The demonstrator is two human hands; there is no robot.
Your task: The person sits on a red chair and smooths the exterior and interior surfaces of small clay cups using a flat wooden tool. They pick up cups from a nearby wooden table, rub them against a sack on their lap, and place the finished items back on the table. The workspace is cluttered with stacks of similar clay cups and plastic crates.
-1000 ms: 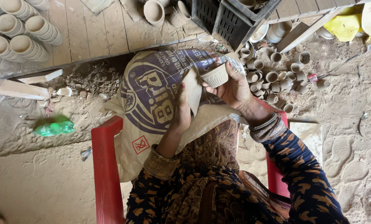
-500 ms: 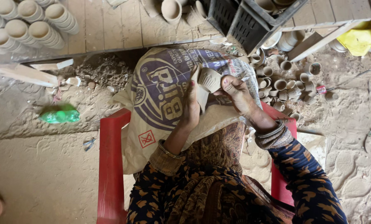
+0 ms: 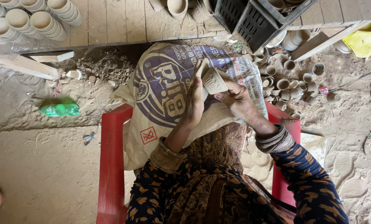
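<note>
Holding: small unfired grey clay cup (image 3: pixel 213 81), tilted, pinched between both hands above the lap.
Left hand (image 3: pixel 195 101): fingers pressed flat along the cup's left side, thumb tucked behind; closed on the cup.
Right hand (image 3: pixel 237 99): fingertips curled against the cup's base and lower wall, pinching it from the right.
Lap cover: large printed white woven sack with a purple round emblem (image 3: pixel 168 89), draped over the knees; a small red square mark with a crossed symbol sits near its lower left corner, and a strip of coloured print runs along its upper right edge.
Seat: red plastic chair (image 3: pixel 110 166), its arms showing on both sides of the person; the sack overhangs the left arm.
Open room, left: bare packed earth floor (image 3: pixel 40 166), wide and free between the chair and the frame's edge.
Open room, right: dusty ground with footprints, free beyond the chair arm.
Crowded edge, upper right: heap of small loose clay cups (image 3: pixel 289 83) just beside the sack's edge.
Above: grey wooden plank platform (image 3: pixel 119 20), its front edge just beyond the sack, with rows of stacked clay cups (image 3: pixel 31 18) at its left end and a black slotted plastic crate (image 3: pixel 252 20) to the right.
Floor litter: green plastic bottle (image 3: pixel 60 110) lying on its side, well left of the chair.
Far right corner: crumpled yellow plastic bag (image 3: pixel 364 41).
</note>
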